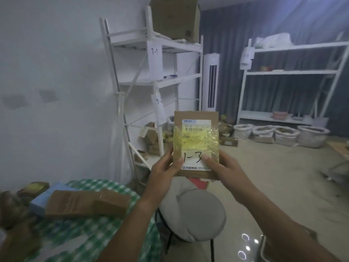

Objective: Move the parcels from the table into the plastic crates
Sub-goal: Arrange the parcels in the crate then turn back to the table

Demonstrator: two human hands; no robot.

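held parcel: brown cardboard parcel (pixel 196 144) was up in the air in front of the person, upright, label side to camera, off the table
parcel label: white shipping label (pixel 196 142) with yellow tape over its middle; "1-3" handwritten in black near the bottom; small print too blurred to read
left hand: left hand (pixel 162 173) gripped the parcel's lower left edge, thumb on the front face, fingers curled behind
right hand: right hand (pixel 224 167) gripped the lower right corner, thumb pressed on the label beside the "3", fingers wrapped behind
table: table (pixel 79 241) with green-white checked cloth sat at lower left of view, only its right part visible
parcels on table: long brown parcel (pixel 86 203) lay flat near the table's far right edge; blue parcel (pixel 47 197) just left of it, partly under it; yellow-taped parcel (pixel 34 188) at the far edge further left; more brown ones at the left edge, blurred
stool: round grey stool (pixel 192 214) stood just off the table's right edge, below the held parcel
left rack: white shelf rack (pixel 156 76) against the wall, tags "1-1" and a partly hidden "1-" on its posts; cardboard box (pixel 175 17) on top
floor by rack: pile of brown parcels (pixel 153 138) at the rack's base
right rack: second white rack (pixel 294 72) before a dark curtain; white sacks (pixel 283 135) in a row on the floor below
crates: could not tell, none clearly made out
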